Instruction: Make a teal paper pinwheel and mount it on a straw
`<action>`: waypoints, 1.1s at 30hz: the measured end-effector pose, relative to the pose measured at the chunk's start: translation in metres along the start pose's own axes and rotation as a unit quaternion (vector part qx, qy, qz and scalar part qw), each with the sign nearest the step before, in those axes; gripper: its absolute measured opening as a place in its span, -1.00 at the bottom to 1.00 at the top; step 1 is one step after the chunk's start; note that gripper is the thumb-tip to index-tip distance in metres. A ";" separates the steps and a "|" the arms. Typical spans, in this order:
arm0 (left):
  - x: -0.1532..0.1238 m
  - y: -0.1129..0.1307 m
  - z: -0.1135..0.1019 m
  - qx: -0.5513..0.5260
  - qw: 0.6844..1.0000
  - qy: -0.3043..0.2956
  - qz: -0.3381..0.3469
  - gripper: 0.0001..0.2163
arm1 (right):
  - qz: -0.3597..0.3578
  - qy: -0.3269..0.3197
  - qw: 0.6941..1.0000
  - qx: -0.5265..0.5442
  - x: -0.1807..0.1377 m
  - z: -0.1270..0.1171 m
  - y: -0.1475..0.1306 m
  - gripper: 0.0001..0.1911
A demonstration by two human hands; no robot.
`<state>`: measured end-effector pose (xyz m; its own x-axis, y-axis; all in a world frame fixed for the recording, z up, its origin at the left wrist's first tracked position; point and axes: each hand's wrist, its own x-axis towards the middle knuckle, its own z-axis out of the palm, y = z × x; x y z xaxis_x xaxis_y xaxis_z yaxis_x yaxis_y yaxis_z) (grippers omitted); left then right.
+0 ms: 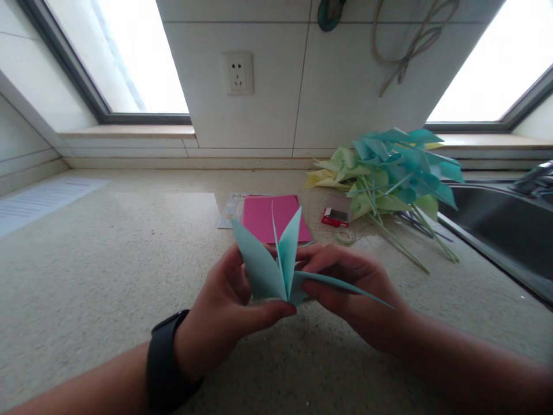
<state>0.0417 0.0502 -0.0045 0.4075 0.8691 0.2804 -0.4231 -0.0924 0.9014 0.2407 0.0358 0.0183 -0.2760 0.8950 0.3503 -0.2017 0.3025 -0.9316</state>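
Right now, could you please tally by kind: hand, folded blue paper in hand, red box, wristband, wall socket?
Hands (left hand, right hand): 2
Folded blue paper in hand: 1
Red box: 1
Black wristband: 1
Wall socket: 1
Total: 6

From here, the folded paper (260, 260) partly hides the left hand (224, 311) and the pink sheet (263, 216). The printed page (47, 200) is cut off at left, text too small to read; sink (496, 230) and tap (538, 177) are cut off at right.
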 end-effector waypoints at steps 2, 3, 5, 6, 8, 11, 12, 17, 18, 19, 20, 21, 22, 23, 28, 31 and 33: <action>0.000 0.000 0.000 0.001 1.000 0.001 0.004 -0.51 | -0.002 -0.010 1.000 0.013 0.000 0.000 0.001 -0.79; 0.000 0.000 0.000 0.002 1.000 0.002 0.012 -0.55 | -0.001 -0.015 1.000 0.019 0.000 -0.001 0.001 -0.79; 0.001 0.002 0.000 0.012 0.999 0.005 0.030 -0.61 | 0.000 -0.018 1.000 0.025 -0.001 -0.002 0.003 -0.78; 0.001 0.003 0.000 0.021 0.999 0.008 0.033 -0.66 | 0.002 -0.016 1.000 0.021 -0.001 -0.003 0.003 -0.78; 0.001 0.006 0.002 0.041 0.998 0.017 0.033 -0.73 | 0.008 -0.008 1.000 0.010 -0.001 -0.005 0.004 -0.79; 0.000 0.009 0.003 0.054 0.998 0.028 0.020 -0.76 | 0.010 -0.005 1.000 0.001 -0.002 -0.006 0.004 -0.80; 0.000 0.009 0.003 0.052 0.998 0.028 0.019 -0.76 | 0.007 -0.008 1.000 0.001 -0.002 -0.007 0.004 -0.80; -0.002 0.006 0.001 0.033 0.999 0.016 0.018 -0.78 | -0.004 -0.027 1.000 0.004 -0.001 -0.005 0.003 -0.82; -0.002 0.005 0.000 0.034 0.999 0.017 0.019 -0.77 | -0.010 -0.031 0.999 0.000 0.000 -0.005 0.003 -0.83; -0.002 0.006 0.000 0.037 0.999 0.021 0.022 -0.77 | -0.017 -0.038 0.999 -0.008 0.001 -0.006 0.003 -0.84; -0.002 0.006 0.000 0.040 0.999 0.024 0.026 -0.77 | -0.025 -0.047 0.998 -0.021 0.002 -0.007 0.002 -0.85; -0.002 0.007 0.000 0.044 0.998 0.027 0.030 -0.77 | -0.034 -0.059 0.997 -0.039 0.003 -0.009 0.001 -0.86; -0.002 0.007 0.000 0.048 0.998 0.031 0.036 -0.77 | -0.039 -0.073 0.994 -0.066 0.004 -0.011 -0.001 -0.85; -0.001 0.008 0.000 0.053 0.997 0.033 0.040 -0.77 | -0.035 -0.094 0.990 -0.102 0.005 -0.015 -0.004 -0.80; 0.004 0.008 -0.005 0.082 0.995 0.022 0.055 -0.78 | 0.084 -0.232 0.902 -0.354 0.018 -0.044 -0.031 -0.47; 0.008 0.007 -0.009 0.100 0.993 -0.008 0.065 -0.77 | 0.146 -0.239 0.828 -0.485 0.026 -0.059 -0.041 -0.72; 0.009 0.006 -0.012 0.102 0.992 -0.034 0.071 -0.76 | 0.169 -0.260 0.787 -0.534 0.029 -0.066 -0.043 -0.85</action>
<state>0.0334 0.0635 0.0001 0.4122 0.8058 0.4252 -0.3101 -0.3147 0.8971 0.3033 0.0703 0.0625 -0.5475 0.8122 -0.2017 0.7935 0.4273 -0.4333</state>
